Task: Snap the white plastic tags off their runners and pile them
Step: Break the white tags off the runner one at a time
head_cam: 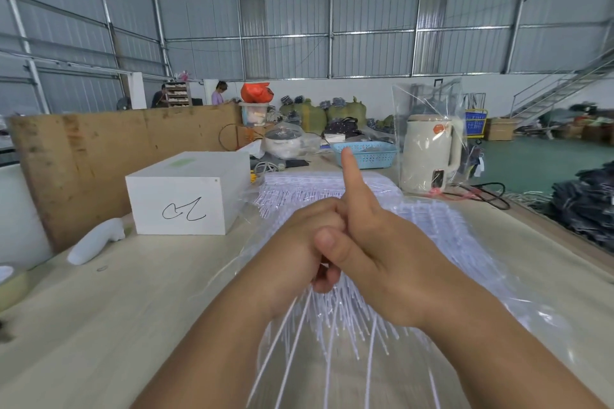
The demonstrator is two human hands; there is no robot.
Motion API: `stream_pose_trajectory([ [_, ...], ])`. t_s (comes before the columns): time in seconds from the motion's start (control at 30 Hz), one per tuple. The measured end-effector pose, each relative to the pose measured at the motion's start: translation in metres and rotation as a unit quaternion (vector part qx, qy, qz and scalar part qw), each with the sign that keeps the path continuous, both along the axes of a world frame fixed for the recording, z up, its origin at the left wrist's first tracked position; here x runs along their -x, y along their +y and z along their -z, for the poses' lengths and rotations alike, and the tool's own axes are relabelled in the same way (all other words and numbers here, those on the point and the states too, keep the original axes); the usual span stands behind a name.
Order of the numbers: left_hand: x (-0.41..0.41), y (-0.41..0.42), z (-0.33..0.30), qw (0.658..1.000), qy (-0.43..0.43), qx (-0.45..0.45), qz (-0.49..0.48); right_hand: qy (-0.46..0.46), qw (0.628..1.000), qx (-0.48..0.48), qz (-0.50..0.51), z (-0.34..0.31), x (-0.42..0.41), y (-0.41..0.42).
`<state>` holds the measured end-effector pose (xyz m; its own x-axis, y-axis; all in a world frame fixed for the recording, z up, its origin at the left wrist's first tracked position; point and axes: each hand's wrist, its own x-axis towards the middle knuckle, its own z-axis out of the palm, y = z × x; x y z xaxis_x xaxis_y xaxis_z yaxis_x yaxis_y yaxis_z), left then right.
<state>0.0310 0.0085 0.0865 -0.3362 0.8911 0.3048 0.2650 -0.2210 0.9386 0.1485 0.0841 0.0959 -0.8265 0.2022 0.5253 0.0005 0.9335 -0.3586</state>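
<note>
Both hands meet at frame centre, above the counter [99,309]. Left hand [295,249] is curled into a fist around the top ends of a bunch of white runners [299,335], which fan down and toward the camera from under it. Right hand [382,262] presses against the left, thumb laid across the left's knuckles, index finger sticking straight up; the other fingers are hidden, so can't tell if it grips the runners too.

White plastic tags [428,226] lie in a wide loose heap on clear plastic sheet just behind and right of the hands, more spread below the wrists.

Left of the hands: white box [179,196] with a black scribble, a white foam-wrapped piece [96,241] near it, plywood board [109,146] standing behind. Far side: blue basket [368,156], cream kettle [428,153] in a clear bag, a bagged pot [284,141].
</note>
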Motion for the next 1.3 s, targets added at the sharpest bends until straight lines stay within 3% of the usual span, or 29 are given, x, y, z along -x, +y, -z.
stream_pose_trajectory([
  [0.1,0.004,0.003,0.004,1.000,-0.012,-0.011,0.013,0.006,1.000,0.014,-0.001,0.000,0.001,0.000],
  [0.3,0.005,0.002,0.006,1.000,0.018,-0.022,0.002,0.029,0.977,0.184,-0.107,0.002,-0.003,0.012],
  [0.37,0.004,0.001,0.005,0.999,0.031,-0.036,-0.010,0.049,0.971,0.216,-0.093,-0.003,-0.002,0.022],
  [0.43,0.003,0.000,0.002,0.997,0.024,-0.064,-0.042,0.065,0.985,0.139,-0.078,-0.007,0.006,0.017],
  [0.57,0.006,-0.001,-0.004,0.988,-0.024,-0.115,-0.096,-0.003,0.997,0.070,0.021,-0.015,-0.010,0.027],
  [0.87,0.003,-0.009,-0.005,0.997,0.009,-0.069,-0.031,-0.038,0.995,0.085,-0.020,-0.023,-0.016,0.036],
  [1.03,0.000,-0.009,-0.007,0.996,0.030,-0.062,-0.055,-0.029,0.997,0.075,-0.003,-0.020,-0.014,0.038],
  [1.3,-0.005,-0.004,-0.005,0.990,-0.019,-0.104,-0.096,0.034,0.996,0.073,0.045,-0.015,-0.012,0.041],
])
